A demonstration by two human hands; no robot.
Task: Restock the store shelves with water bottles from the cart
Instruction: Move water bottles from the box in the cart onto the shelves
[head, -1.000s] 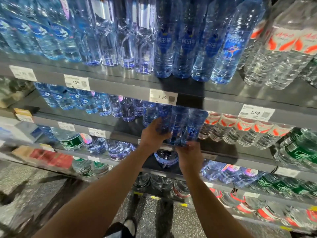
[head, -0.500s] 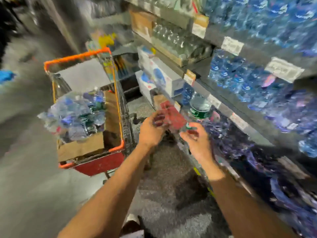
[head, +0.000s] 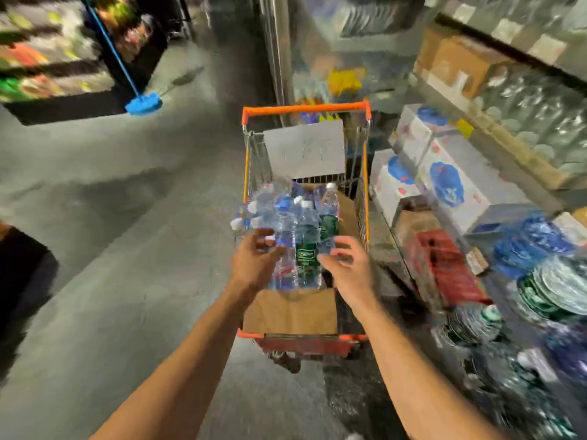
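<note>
Water bottles (head: pixel 290 236) stand packed in the cardboard box inside the cart (head: pixel 305 108), my left hand (head: pixel 254 265) and right hand (head: pixel 349 268) open-fingered beside the green-labelled bottle (head: pixel 306 249); a careless grab could topple neighbours.

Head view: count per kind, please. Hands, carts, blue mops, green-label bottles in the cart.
Hands: 2, left hand and right hand
Cart: 1
Blue mop: 1
Green-label bottles: 2, front and rear
Total: 6
</note>
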